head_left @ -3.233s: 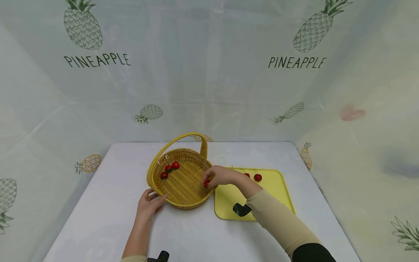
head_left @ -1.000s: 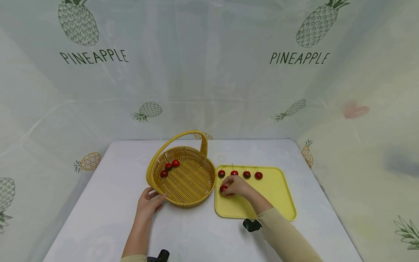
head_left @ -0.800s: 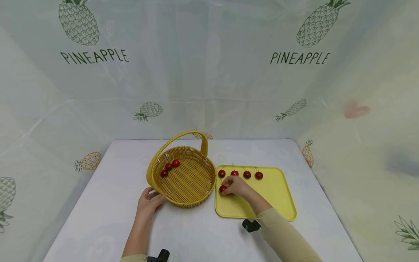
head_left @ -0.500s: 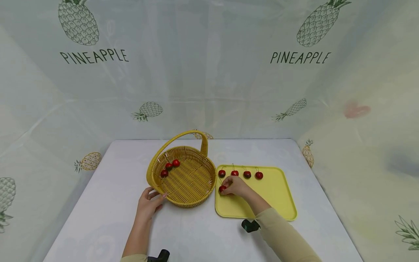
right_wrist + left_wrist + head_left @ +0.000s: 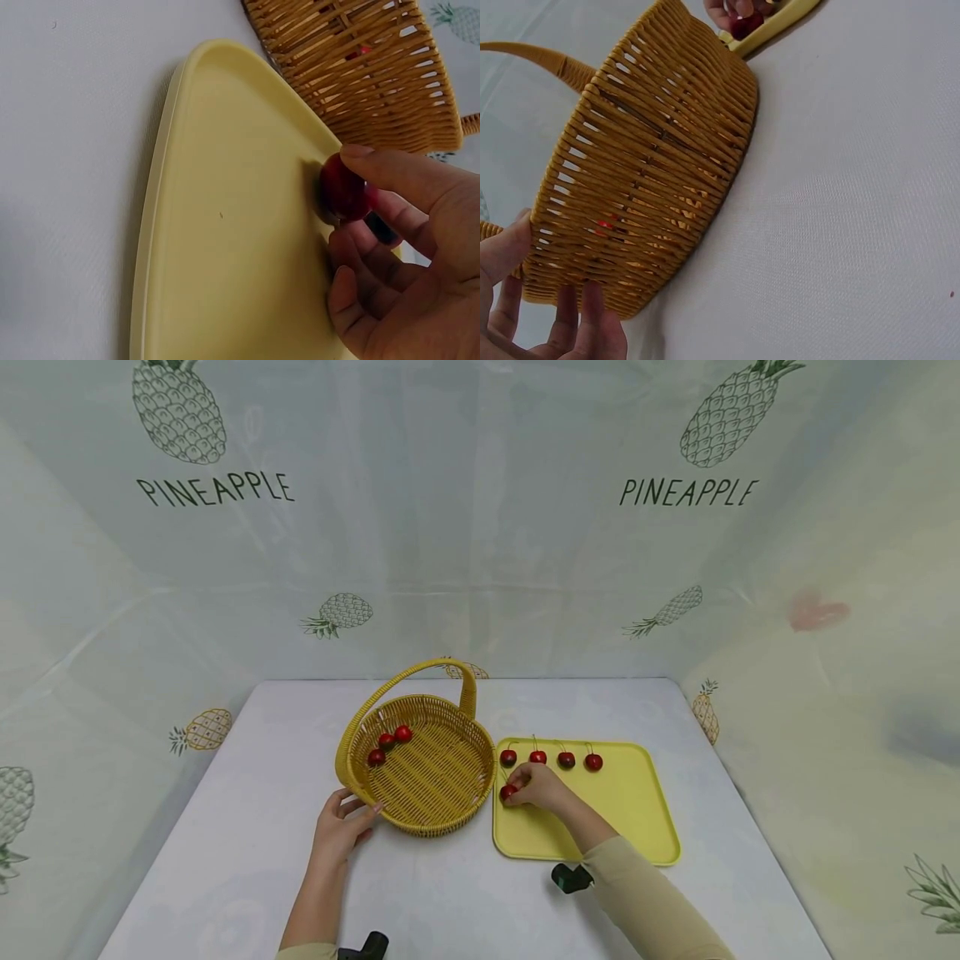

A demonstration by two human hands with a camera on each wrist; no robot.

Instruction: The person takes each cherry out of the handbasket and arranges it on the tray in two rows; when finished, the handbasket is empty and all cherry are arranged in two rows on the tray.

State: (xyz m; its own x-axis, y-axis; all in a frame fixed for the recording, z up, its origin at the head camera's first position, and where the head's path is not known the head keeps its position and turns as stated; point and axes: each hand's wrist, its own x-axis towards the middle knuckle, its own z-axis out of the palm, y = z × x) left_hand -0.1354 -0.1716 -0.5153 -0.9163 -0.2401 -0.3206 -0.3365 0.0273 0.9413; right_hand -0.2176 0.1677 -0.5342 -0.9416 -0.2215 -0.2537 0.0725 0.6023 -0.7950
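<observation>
R hand (image 5: 542, 786) moved from wicker basket (image 5: 442, 777) to yellow tray (image 5: 626, 814), fingers pinching cherry (image 5: 341, 189); L hand (image 5: 341, 829) clamps basket. I'd release softly; less rolling, prob.

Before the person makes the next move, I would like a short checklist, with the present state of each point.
1. Right hand grips the held cherry: ok, thumb and fingers pinch it.
2. Held cherry rests on the tray: cannot tell; it is low over it, contact unclear.
3. Left hand steadies the basket: ok, thumb at rim, fingers against outer side.
4. Far row stands apart: ok, four cherries, gaps between.
5. Basket emptied: not ok, three cherries inside.
</observation>
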